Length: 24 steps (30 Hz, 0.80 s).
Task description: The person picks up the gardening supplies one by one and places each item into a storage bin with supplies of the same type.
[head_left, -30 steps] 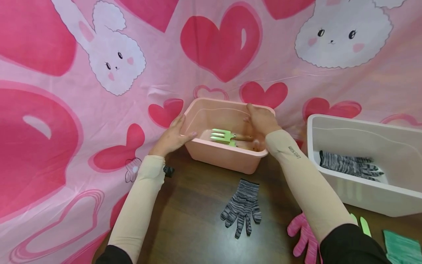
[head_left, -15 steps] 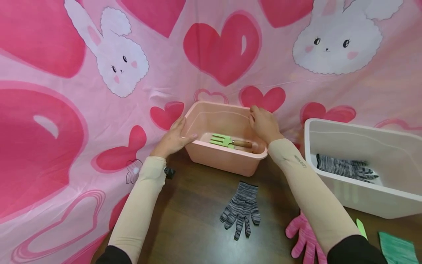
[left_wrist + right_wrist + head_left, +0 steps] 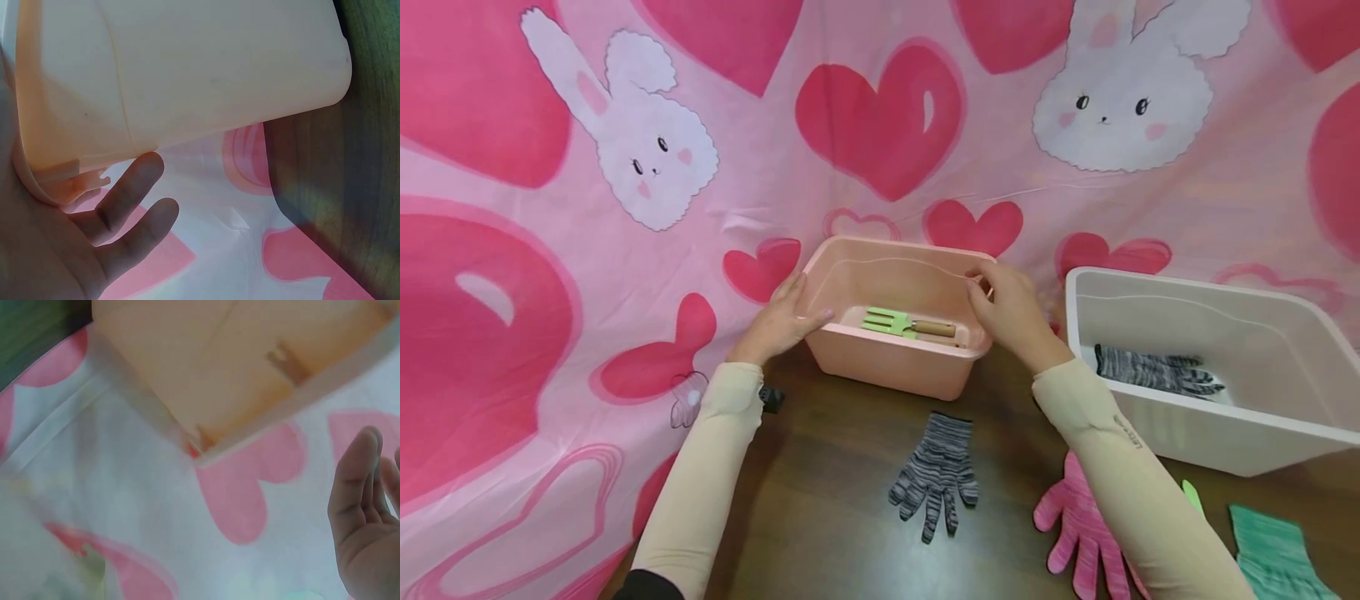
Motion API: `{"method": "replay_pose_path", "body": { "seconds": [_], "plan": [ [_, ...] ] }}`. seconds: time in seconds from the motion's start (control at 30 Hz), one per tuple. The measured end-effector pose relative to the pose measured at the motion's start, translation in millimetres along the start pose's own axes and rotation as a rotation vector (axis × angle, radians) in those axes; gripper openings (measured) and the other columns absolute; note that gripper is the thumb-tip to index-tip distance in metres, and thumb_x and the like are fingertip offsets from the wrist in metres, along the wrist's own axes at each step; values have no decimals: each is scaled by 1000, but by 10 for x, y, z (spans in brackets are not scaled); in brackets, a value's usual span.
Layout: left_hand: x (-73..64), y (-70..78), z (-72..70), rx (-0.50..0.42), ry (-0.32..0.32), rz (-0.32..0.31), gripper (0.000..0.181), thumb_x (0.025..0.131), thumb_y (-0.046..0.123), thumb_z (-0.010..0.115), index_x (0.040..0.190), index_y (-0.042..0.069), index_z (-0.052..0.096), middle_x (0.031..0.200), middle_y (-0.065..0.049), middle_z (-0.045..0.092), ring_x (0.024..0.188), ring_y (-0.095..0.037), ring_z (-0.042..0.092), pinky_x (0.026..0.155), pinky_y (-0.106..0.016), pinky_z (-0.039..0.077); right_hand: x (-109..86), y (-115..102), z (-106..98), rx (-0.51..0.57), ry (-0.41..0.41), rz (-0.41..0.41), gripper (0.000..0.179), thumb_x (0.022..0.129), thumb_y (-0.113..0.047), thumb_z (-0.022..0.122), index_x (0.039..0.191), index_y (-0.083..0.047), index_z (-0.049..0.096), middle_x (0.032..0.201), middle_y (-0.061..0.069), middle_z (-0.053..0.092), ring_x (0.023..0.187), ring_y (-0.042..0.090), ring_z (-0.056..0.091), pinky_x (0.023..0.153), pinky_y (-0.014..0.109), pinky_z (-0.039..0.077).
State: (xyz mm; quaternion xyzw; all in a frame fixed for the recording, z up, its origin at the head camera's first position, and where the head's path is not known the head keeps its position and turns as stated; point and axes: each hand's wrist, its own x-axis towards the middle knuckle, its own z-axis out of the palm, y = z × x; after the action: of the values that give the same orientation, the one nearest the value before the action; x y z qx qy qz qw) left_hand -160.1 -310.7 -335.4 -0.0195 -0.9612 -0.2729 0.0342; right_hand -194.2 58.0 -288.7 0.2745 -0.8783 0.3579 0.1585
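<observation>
A pink plastic bin [image 3: 887,367] stands against the curtain, seen whole in the head view. My left hand [image 3: 778,321] holds its left end, thumb over the front rim and fingers along the side; the left wrist view shows the fingers of that left hand [image 3: 106,231] beside the outer wall. Inside lies a green garden fork [image 3: 887,322] with a wooden handle, partly covering another tool. By the bin's right end is my right hand [image 3: 1015,312], fingers loosely bent. In the right wrist view the right hand [image 3: 362,519] is apart from the wall, holding nothing.
A white bin [image 3: 1225,433] holding a grey-striped glove [image 3: 1150,369] stands right. On the brown table [image 3: 820,500] are another grey-striped glove [image 3: 936,475], a pink glove [image 3: 1082,525] and a green glove [image 3: 1273,550]. Behind hangs a pink curtain [image 3: 865,25] with hearts and rabbits.
My right hand has come up out of the pink bin and drawn back to the right, off its rim. My left hand stays at the bin's left end. The head view has shifted slightly.
</observation>
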Motion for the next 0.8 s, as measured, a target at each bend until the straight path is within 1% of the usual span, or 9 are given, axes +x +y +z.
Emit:
{"method": "replay_pose_path", "body": {
  "seconds": [0.07, 0.13, 0.23, 0.37, 0.43, 0.57, 0.63, 0.7, 0.8],
  "plan": [
    [1, 12, -4, 5, -8, -2, 101, 92, 62, 60, 162, 5, 13, 167, -15, 12, 152, -33, 12, 119, -55, 19, -139, -43, -92, -18, -23, -7, 25, 98, -16, 62, 119, -4, 69, 96, 12, 68, 80, 28, 59, 74, 46, 54],
    [8, 14, -1, 6, -13, -3, 99, 93, 59, 60, 162, 5, 12, 167, -15, 12, 152, -33, 12, 119, -56, 18, -285, -73, -186, -31, -35, -20, 24, 98, -17, 62, 118, -5, 70, 95, 10, 68, 77, 25, 57, 72, 43, 53],
    [11, 11, 0, 11, -21, -2, 100, 93, 62, 59, 162, 6, 11, 168, -14, 11, 152, -34, 11, 118, -57, 18, -506, -100, -328, -41, -31, -49, 20, 97, -13, 65, 115, -5, 71, 92, 9, 67, 75, 24, 56, 69, 43, 52],
    [6, 7, 1, 13, -21, -10, 105, 91, 70, 56, 163, 8, 10, 168, -12, 10, 152, -33, 10, 118, -57, 18, -825, -99, -504, -77, -39, -38, 18, 96, -11, 68, 112, -6, 71, 97, 9, 69, 81, 25, 61, 74, 49, 53],
    [0, 13, 2, 10, -22, -15, 105, 91, 70, 56, 163, 8, 10, 168, -12, 9, 152, -33, 10, 118, -58, 17, -996, -76, -589, -103, -50, -18, 17, 95, -12, 69, 111, -7, 71, 97, 8, 69, 80, 23, 61, 73, 48, 53],
    [-28, 1, 7, -6, -28, -27, 104, 91, 67, 57, 163, 10, 9, 168, -11, 8, 152, -34, 10, 118, -60, 17, -1345, 30, -723, -139, -78, 24, 16, 93, -9, 71, 109, -9, 71, 87, 0, 65, 67, 12, 53, 59, 34, 49],
    [-51, -14, 6, -14, -29, -27, 103, 92, 67, 57, 163, 10, 9, 168, -12, 8, 152, -34, 10, 117, -61, 17, -1522, 89, -779, -148, -101, 59, 16, 93, -9, 71, 109, -10, 71, 84, -4, 63, 64, 9, 50, 55, 29, 46],
    [-95, -44, -9, -12, -25, -32, 104, 92, 67, 57, 163, 9, 8, 168, -12, 8, 152, -35, 11, 117, -61, 19, -1695, 143, -809, -165, -123, 99, 15, 93, -10, 71, 108, -10, 71, 85, -5, 64, 66, 8, 51, 54, 29, 46],
    [-176, -93, -49, -4, -15, -52, 105, 91, 66, 58, 163, 8, 8, 168, -14, 9, 151, -37, 12, 116, -62, 20, -1939, 221, -818, -194, -152, 175, 13, 94, -14, 72, 107, -12, 72, 87, -4, 66, 68, 11, 53, 58, 35, 48]
  ]
}}
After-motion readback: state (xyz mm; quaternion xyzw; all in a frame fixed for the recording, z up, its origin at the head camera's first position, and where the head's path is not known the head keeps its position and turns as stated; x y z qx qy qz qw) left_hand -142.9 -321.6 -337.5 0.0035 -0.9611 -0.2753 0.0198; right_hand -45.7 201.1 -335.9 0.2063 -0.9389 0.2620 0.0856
